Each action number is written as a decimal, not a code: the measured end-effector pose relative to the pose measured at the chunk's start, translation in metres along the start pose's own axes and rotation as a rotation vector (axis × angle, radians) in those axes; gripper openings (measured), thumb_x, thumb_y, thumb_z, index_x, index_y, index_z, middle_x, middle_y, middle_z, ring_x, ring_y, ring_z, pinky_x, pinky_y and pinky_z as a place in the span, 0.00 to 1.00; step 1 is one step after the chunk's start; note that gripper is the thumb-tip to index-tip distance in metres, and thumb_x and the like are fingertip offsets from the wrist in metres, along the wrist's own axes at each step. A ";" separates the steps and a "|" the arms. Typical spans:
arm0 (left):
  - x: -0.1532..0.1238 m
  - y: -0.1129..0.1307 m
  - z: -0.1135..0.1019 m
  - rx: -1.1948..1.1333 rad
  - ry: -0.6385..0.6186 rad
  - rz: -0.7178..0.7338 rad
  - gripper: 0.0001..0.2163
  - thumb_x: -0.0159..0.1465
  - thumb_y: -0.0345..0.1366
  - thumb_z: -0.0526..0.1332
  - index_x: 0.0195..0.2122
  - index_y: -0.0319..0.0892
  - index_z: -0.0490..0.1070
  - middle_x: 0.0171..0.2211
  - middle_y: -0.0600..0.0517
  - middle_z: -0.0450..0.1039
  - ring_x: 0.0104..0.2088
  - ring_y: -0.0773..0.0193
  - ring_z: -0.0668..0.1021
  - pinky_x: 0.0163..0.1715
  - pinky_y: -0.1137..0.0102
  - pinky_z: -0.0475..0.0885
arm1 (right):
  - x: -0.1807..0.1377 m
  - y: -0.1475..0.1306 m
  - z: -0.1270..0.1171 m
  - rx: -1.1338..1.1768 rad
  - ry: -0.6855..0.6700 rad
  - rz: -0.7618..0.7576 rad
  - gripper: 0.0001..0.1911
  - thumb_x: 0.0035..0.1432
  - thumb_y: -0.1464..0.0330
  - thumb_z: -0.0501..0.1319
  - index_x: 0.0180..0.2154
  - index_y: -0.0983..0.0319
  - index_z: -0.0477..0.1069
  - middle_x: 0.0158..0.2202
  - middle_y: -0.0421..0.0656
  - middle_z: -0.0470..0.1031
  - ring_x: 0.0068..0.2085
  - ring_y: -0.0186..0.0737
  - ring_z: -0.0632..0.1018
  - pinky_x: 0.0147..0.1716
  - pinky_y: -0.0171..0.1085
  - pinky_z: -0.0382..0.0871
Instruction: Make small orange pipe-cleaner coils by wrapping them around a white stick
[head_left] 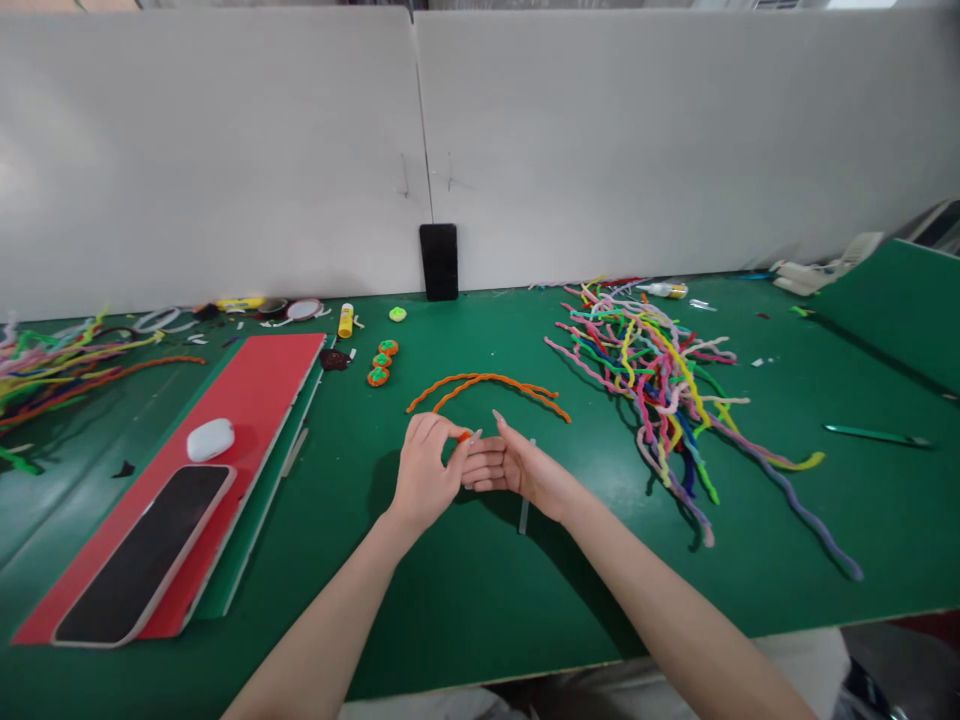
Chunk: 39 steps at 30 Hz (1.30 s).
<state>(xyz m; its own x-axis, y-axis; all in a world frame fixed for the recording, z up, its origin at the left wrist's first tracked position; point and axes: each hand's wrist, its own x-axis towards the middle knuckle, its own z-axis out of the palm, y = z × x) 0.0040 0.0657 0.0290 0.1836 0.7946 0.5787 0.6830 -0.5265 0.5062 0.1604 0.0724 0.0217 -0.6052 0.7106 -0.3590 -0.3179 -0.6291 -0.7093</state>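
Observation:
My left hand is closed in a pinch on a small orange piece, mostly covered by the fingers. It looks like the orange pipe cleaner, though its shape cannot be made out. Close beside it, my right hand has its thumb raised and its fingers stretched toward the left fingertips. Just beyond both hands, curved orange pipe cleaners lie on the green table. A translucent stick lies partly under the right hand. Farther back and left stand three small orange coils with green tops in a row.
A heap of coloured pipe cleaners spreads on the right, near green tweezers. At left, a phone and white earbud case rest on a red board. A dark phone leans against the white partition.

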 end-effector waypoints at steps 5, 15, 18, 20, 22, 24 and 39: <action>0.001 -0.002 0.000 -0.045 -0.102 -0.030 0.02 0.59 0.32 0.56 0.29 0.42 0.64 0.30 0.52 0.67 0.35 0.63 0.69 0.37 0.67 0.65 | 0.000 -0.001 0.001 0.004 0.020 -0.003 0.30 0.56 0.47 0.45 0.33 0.66 0.71 0.30 0.48 0.76 0.32 0.39 0.77 0.39 0.40 0.67; 0.002 -0.003 0.005 -0.049 -0.202 -0.020 0.05 0.59 0.34 0.58 0.36 0.44 0.67 0.35 0.52 0.70 0.40 0.63 0.69 0.42 0.65 0.63 | 0.004 0.005 -0.004 -0.009 0.026 -0.027 0.29 0.56 0.47 0.45 0.33 0.64 0.70 0.28 0.45 0.75 0.31 0.37 0.77 0.36 0.38 0.67; 0.001 -0.003 0.005 -0.032 -0.198 -0.012 0.01 0.60 0.33 0.56 0.32 0.42 0.66 0.32 0.53 0.69 0.37 0.64 0.69 0.40 0.66 0.64 | 0.003 0.005 -0.003 -0.005 0.020 -0.019 0.30 0.55 0.46 0.44 0.31 0.65 0.70 0.29 0.46 0.75 0.32 0.38 0.77 0.36 0.38 0.67; 0.000 -0.004 0.004 -0.023 -0.186 -0.014 0.01 0.59 0.32 0.56 0.30 0.42 0.65 0.31 0.53 0.68 0.36 0.64 0.69 0.38 0.66 0.64 | 0.003 0.004 -0.003 -0.004 -0.001 -0.019 0.31 0.54 0.45 0.44 0.32 0.65 0.70 0.30 0.46 0.76 0.33 0.38 0.77 0.36 0.38 0.67; 0.000 -0.003 0.003 -0.022 -0.183 -0.015 0.02 0.60 0.31 0.56 0.29 0.42 0.64 0.30 0.53 0.67 0.35 0.64 0.69 0.37 0.67 0.65 | 0.003 0.004 -0.002 -0.007 -0.015 -0.021 0.32 0.54 0.45 0.44 0.32 0.65 0.70 0.29 0.46 0.76 0.33 0.38 0.77 0.36 0.38 0.66; 0.001 -0.003 0.002 -0.027 -0.180 -0.015 0.02 0.60 0.32 0.56 0.29 0.42 0.64 0.29 0.53 0.67 0.35 0.64 0.69 0.36 0.67 0.65 | 0.002 0.003 -0.003 -0.013 -0.021 -0.021 0.32 0.54 0.45 0.43 0.31 0.65 0.70 0.29 0.46 0.76 0.33 0.38 0.77 0.36 0.38 0.66; 0.003 0.002 0.000 -0.077 -0.046 -0.045 0.02 0.57 0.34 0.59 0.31 0.43 0.68 0.31 0.52 0.70 0.37 0.63 0.71 0.38 0.66 0.67 | 0.002 0.002 0.000 -0.042 -0.029 -0.016 0.34 0.56 0.46 0.40 0.33 0.66 0.71 0.30 0.48 0.76 0.31 0.37 0.76 0.34 0.37 0.67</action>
<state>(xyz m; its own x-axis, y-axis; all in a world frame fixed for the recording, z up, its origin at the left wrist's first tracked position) 0.0055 0.0670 0.0316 0.1875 0.8304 0.5247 0.6354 -0.5099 0.5799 0.1587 0.0727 0.0200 -0.6210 0.7110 -0.3299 -0.2971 -0.6030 -0.7403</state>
